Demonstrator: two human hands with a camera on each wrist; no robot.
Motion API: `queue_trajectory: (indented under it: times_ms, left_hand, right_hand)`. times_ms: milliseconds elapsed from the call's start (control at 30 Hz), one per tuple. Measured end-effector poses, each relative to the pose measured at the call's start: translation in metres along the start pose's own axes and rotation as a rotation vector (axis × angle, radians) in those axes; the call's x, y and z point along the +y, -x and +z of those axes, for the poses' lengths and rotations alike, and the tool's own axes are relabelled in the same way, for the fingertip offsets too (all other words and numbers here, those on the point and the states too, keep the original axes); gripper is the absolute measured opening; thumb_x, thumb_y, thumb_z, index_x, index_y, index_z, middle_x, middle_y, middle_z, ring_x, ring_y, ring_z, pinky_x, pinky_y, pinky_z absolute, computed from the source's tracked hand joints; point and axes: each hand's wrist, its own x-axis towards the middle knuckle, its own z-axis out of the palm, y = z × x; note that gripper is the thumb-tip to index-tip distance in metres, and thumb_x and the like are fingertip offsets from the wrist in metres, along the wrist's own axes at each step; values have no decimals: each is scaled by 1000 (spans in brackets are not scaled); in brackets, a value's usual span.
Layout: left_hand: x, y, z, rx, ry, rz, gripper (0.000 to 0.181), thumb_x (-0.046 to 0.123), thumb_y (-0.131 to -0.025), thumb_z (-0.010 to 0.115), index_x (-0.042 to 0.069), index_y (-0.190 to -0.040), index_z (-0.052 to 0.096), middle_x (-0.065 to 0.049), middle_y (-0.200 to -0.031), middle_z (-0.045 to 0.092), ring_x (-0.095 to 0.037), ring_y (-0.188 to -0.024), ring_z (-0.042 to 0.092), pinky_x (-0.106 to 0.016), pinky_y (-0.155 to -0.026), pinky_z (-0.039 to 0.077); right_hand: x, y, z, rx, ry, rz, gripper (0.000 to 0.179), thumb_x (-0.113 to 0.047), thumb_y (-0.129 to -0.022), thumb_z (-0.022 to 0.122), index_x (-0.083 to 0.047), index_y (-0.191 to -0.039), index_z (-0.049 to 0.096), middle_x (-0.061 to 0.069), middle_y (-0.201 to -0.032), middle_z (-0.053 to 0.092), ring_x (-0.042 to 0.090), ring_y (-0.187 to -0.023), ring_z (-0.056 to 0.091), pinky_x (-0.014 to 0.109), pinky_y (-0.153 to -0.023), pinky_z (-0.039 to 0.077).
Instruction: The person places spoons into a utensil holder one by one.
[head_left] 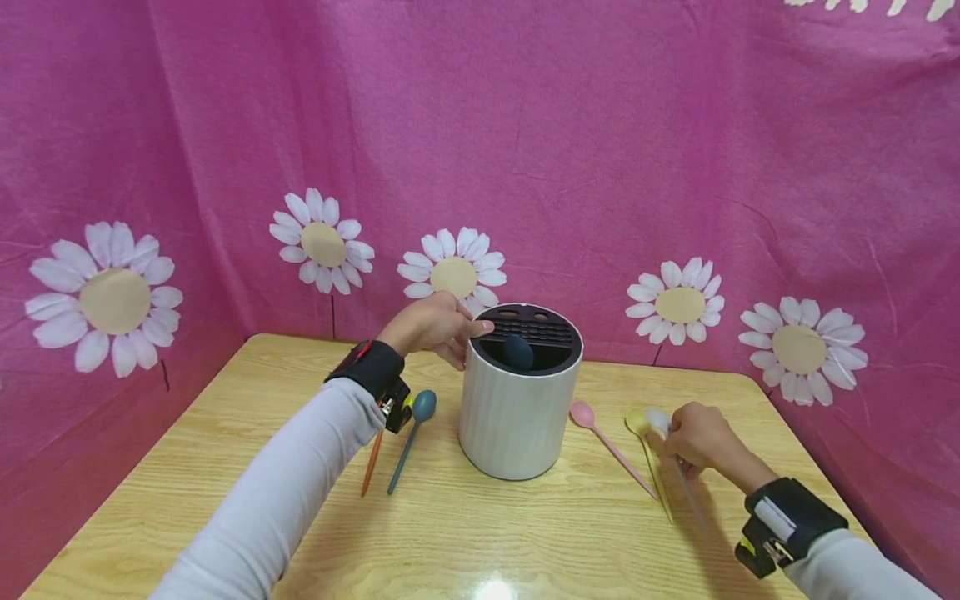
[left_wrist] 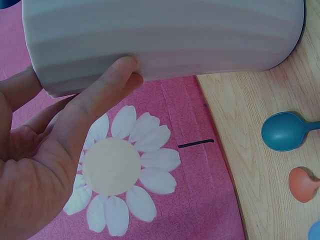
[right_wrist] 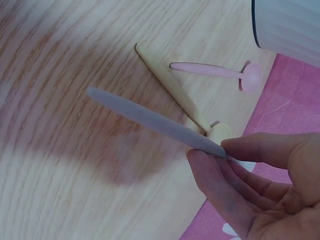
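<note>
A white ribbed utensil holder [head_left: 516, 429] with a black slotted top stands mid-table. My left hand [head_left: 435, 327] grips its rim from the left, thumb over the edge and fingers along the outer wall [left_wrist: 200, 40]. The dark blue bowl of a spoon [head_left: 517, 353] shows in the holder's front opening; its handle is hidden inside. On the right, my right hand [head_left: 701, 435] pinches a pale grey spoon [right_wrist: 155, 122] between thumb and fingers, near the bowl end. The spoon's handle is raised over the wood. Just left of it lies a yellow spoon [head_left: 637, 421], and further left a pink spoon [head_left: 582, 413].
Left of the holder a teal spoon [head_left: 424, 405] and an orange spoon [head_left: 372, 463] lie on the wooden table [head_left: 420, 550]. Part of another blue item [left_wrist: 315, 232] shows at the left wrist view's edge. A pink cloth [head_left: 525, 167] with paper daisies hangs behind.
</note>
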Motion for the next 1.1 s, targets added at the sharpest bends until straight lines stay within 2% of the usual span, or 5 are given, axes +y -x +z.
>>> queue_trajectory:
  times_ms: [267, 533, 700, 1100]
  left_hand:
    - [0, 0, 0, 0, 2, -1, 47, 26, -94, 67, -5, -127, 57, -18, -103, 66, -27, -78, 69, -40, -70, 60]
    - [0, 0, 0, -6, 0, -5, 41, 26, -94, 66, -5, -121, 62, -18, -103, 66, -27, -78, 68, -40, -71, 60]
    - [0, 1, -1, 3, -5, -4, 46, 26, -94, 67, -5, -127, 58, -17, -104, 65, -26, -79, 68, -39, -70, 60]
    - [0, 1, 0, 1, -7, 2, 47, 26, -94, 66, -6, -128, 56, -18, -103, 66, -26, -78, 69, -39, -69, 60]
  right_hand:
    - [0, -2, -6, 1, -8, 16, 6, 4, -71, 61, 2, -69, 56, 8, -58, 55, 18, -46, 61, 32, -43, 57]
    - [-5, -2, -9, -3, -6, 14, 6, 5, -73, 61, 3, -69, 56, 8, -58, 56, 17, -47, 61, 31, -43, 57]
    - [-7, -2, -12, 9, 0, -13, 6, 4, -73, 62, 3, -70, 57, 8, -57, 57, 15, -46, 60, 30, -43, 56]
    - [-15, -8, -29, 61, 22, -86, 7, 3, -75, 64, 3, -72, 58, 8, -61, 56, 16, -48, 60, 31, -44, 57]
